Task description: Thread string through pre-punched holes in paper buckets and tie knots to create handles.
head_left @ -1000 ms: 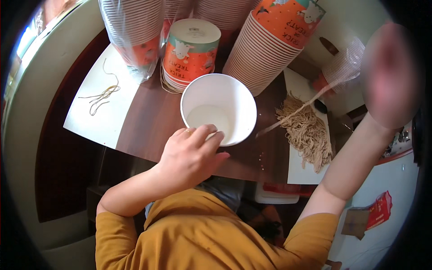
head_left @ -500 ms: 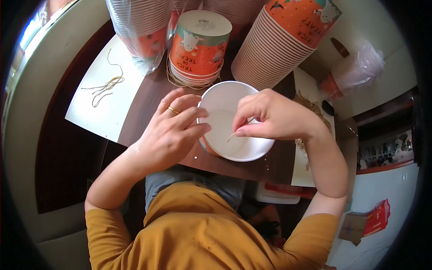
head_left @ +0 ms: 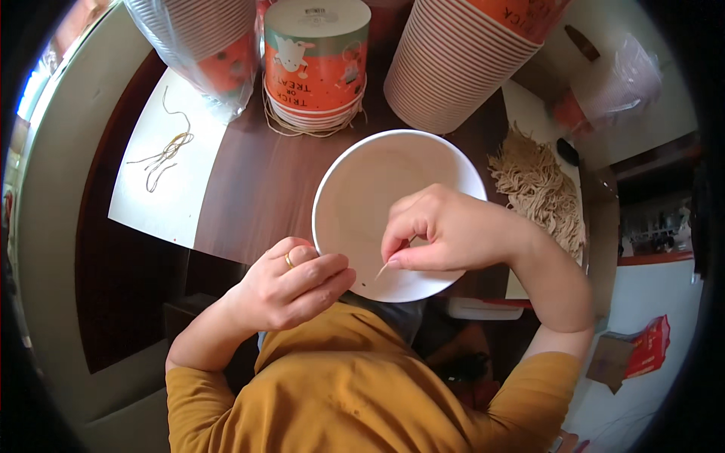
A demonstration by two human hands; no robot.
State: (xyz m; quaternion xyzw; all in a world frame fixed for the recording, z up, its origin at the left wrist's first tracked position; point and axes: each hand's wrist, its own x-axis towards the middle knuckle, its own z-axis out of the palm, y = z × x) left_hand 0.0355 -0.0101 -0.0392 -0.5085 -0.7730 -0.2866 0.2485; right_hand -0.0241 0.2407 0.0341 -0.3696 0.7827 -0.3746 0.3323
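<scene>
Since half a second back: bowl drawn nearer and larger in view, right hand [head_left: 445, 230] lowered inside it. Right hand pinching a thin string end [head_left: 383, 269] over the inner wall of the white paper bowl [head_left: 362, 204], likely to thread it. Left hand [head_left: 291, 283] clasping the near rim, steadying. Bowl at edge of dark counter [head_left: 249, 174]. Loose tan strings [head_left: 540, 185] heaped within right reach; stacked orange printed bowls [head_left: 317, 60] behind; few strings on white sheet [head_left: 162, 155] left.
</scene>
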